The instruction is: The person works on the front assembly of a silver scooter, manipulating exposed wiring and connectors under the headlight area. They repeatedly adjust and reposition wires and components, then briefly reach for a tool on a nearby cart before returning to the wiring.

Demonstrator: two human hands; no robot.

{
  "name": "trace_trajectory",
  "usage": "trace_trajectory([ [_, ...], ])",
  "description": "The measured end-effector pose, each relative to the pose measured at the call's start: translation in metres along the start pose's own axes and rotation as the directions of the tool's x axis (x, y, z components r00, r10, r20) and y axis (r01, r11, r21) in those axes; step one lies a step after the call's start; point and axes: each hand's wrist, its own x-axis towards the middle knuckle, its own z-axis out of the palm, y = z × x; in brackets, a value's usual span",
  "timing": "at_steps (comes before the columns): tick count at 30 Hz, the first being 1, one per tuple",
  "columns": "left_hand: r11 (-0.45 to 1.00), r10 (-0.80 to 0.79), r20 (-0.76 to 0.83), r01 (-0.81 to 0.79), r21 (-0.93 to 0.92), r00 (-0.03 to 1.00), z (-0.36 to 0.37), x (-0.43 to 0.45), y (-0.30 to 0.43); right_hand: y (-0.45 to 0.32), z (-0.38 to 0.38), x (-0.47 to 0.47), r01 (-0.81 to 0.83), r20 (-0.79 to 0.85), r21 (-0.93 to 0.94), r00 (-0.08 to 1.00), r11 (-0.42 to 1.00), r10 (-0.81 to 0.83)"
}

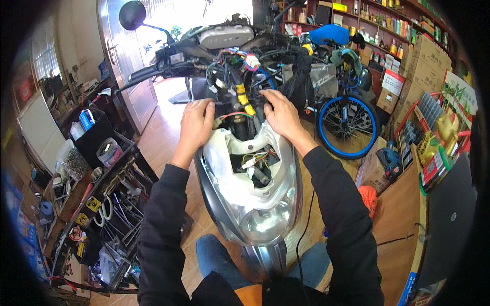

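Before me stands the front of a motor scooter, its pale headlight fairing (218, 164) facing me with a clear headlamp lens (266, 223) low on it. Thin wires and a white connector (249, 163) show in the fairing's central opening. My left hand (196, 123) lies at the fairing's upper left corner, fingers bent; their undersides are hidden. At the upper right corner is my right hand (282, 114), its thumb and fingers apart with nothing visible between them. Between the hands, a yellow-wrapped wiring harness (242, 95) runs up to loose wires and a white plug (252, 61) below the handlebar.
A tool rack (115, 214) with several hand tools stands on the left, bearing a jar of small parts (72, 162). To the right are a blue-rimmed wheel (346, 128), stacked cardboard boxes (428, 61) and a cordless power tool (389, 160). A black cable (306, 229) hangs beside the fairing.
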Motion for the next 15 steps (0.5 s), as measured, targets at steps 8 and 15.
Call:
trace_trajectory([
  [8,1.0,-0.013,-0.008,0.013,-0.017,1.0,0.0031,-0.0004,-0.0033,0.0003,-0.0002,-0.0014,-0.019,0.024,-0.002,1.0,1.0,0.019],
  [15,1.0,-0.016,-0.002,0.016,-0.004,1.0,0.0024,0.0005,-0.0028,-0.0016,-0.0018,-0.0011,-0.04,0.033,-0.007,0.999,0.999,0.04],
])
